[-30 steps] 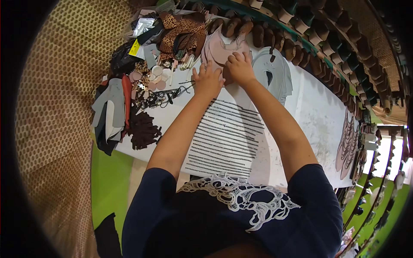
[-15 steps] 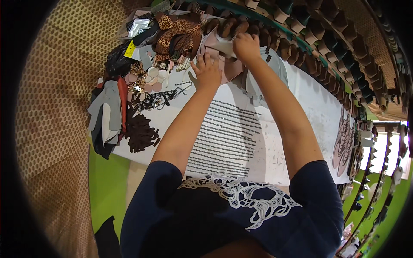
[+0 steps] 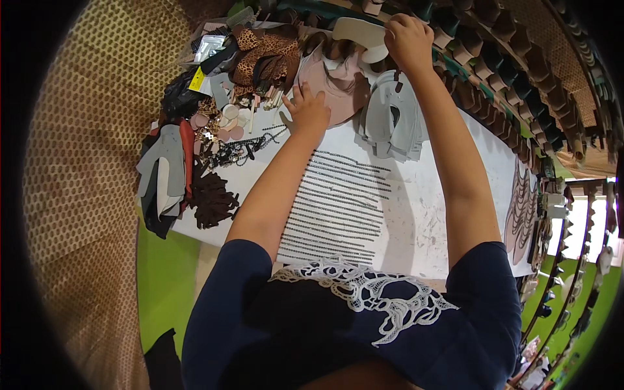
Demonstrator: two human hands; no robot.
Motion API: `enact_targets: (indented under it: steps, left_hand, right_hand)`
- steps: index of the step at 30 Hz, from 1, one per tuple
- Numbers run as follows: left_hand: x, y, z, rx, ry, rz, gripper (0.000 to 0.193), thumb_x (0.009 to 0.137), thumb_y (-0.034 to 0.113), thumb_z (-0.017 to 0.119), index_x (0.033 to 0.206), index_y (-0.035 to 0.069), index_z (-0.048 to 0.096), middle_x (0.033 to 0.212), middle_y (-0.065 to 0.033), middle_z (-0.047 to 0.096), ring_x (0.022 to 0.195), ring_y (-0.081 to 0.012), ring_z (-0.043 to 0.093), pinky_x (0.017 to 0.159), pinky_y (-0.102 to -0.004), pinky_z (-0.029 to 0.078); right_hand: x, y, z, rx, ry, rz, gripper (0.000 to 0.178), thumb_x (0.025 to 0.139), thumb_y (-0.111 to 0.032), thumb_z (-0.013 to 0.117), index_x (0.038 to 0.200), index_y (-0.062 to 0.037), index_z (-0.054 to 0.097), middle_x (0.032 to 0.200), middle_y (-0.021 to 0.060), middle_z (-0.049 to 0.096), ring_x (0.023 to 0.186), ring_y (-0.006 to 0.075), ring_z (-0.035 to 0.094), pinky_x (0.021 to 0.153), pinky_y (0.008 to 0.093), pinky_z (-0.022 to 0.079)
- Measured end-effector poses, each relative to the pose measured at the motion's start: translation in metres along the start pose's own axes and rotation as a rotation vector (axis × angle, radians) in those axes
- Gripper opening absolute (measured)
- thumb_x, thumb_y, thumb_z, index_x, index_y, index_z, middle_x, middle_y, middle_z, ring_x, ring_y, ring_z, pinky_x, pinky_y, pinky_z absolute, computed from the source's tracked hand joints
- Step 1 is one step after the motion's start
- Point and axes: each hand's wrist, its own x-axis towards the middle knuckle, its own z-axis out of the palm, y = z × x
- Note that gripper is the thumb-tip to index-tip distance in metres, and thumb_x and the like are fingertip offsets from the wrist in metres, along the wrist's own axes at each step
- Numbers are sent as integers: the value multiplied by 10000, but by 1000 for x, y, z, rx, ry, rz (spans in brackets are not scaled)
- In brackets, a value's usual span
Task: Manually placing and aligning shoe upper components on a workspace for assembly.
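Observation:
My right hand [image 3: 408,38] is stretched to the far side of the white worktable [image 3: 442,214] and grips a pale beige sole-shaped piece [image 3: 357,32], held up above the table. My left hand [image 3: 309,110] lies flat with spread fingers on a stack of pinkish leather pieces [image 3: 338,88]. Just right of that stack sits a pile of grey cut shoe uppers [image 3: 393,123]. Rows of dark beaded strips [image 3: 338,208] lie side by side on the table between my forearms.
Leopard-print pieces [image 3: 260,52], round beige discs [image 3: 224,120], dark chains [image 3: 234,153], brown scraps [image 3: 211,198] and grey and red leather [image 3: 166,172] crowd the table's left end. Brown curved strips [image 3: 520,208] lie at the right. Racks of shoe lasts [image 3: 520,58] curve along the far side.
My right hand has reached farther away and lifted the beige sole-shaped piece off the stack. My left hand has shifted slightly and stays pressed on the pinkish pieces.

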Motion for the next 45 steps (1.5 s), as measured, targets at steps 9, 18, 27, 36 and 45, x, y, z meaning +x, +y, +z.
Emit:
enact_targets:
  steps: [9, 18, 27, 36, 45]
  left_hand:
    - [-24, 26, -26, -488, 400, 53, 776, 698, 374, 739, 1377, 207, 403, 1455, -160, 273, 1350, -362, 215, 1046, -646, 63]
    - [-100, 101, -57, -511, 402, 397, 156, 644, 170, 746, 779, 219, 685, 1326, -9, 471, 1309, -335, 303, 1030, -652, 93]
    - [-207, 146, -15, -343, 210, 637, 118, 676, 189, 724, 775, 218, 666, 1300, -5, 505, 1277, -310, 352, 1041, -622, 114]
    - [-282, 172, 5, -328, -74, 468, 193, 812, 274, 619, 958, 158, 664, 1322, -88, 478, 1299, -335, 319, 1052, -610, 100]
    - [-278, 188, 2, -167, -107, 205, 245, 795, 241, 633, 991, 95, 629, 1325, -102, 443, 1330, -348, 251, 1036, -641, 108]
  right_hand:
    - [-59, 14, -95, 292, -50, 34, 133, 712, -154, 708, 842, -178, 689, 1095, -28, 601, 1104, 221, 520, 942, 402, 334]
    - [-148, 67, -168, 394, -69, 166, 170, 642, -29, 711, 785, -102, 657, 1095, 57, 610, 1049, 279, 548, 884, 391, 413]
    - [-343, 92, -225, 392, -401, 363, 180, 635, -23, 670, 790, -114, 656, 1141, 97, 588, 1076, 317, 526, 883, 409, 409]
    - [-446, 52, -227, 389, -528, 709, 224, 761, -198, 676, 965, -108, 692, 1107, 137, 611, 1038, 319, 553, 864, 454, 429]
    - [-424, 48, -211, 467, -613, 761, 135, 685, -166, 730, 789, -135, 650, 1026, 21, 612, 1053, 237, 526, 893, 429, 364]
